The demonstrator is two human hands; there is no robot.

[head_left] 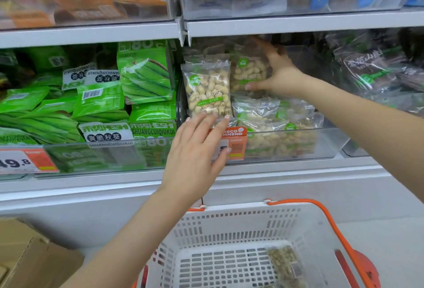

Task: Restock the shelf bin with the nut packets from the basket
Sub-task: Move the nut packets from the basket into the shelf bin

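Note:
A clear shelf bin (321, 140) on the middle shelf holds several clear packets of nuts. One nut packet (207, 88) stands upright at the bin's left front. My left hand (195, 157) reaches up with straight fingers, and its fingertips touch the bottom edge of that packet. My right hand (278, 73) grips a second nut packet (246, 74) standing further back, thumb under it and fingers over its top. Below, the white basket (229, 223) with orange handles holds one flat packet (286, 267) at its right side.
Green okra snack bags (98, 99) fill the neighbouring bin on the left, dark packets (371, 69) the one on the right. An orange price tag (232, 143) hangs on the bin's front. A cardboard box (29, 258) lies at the lower left. The upper shelf edge (298, 25) overhangs the bin.

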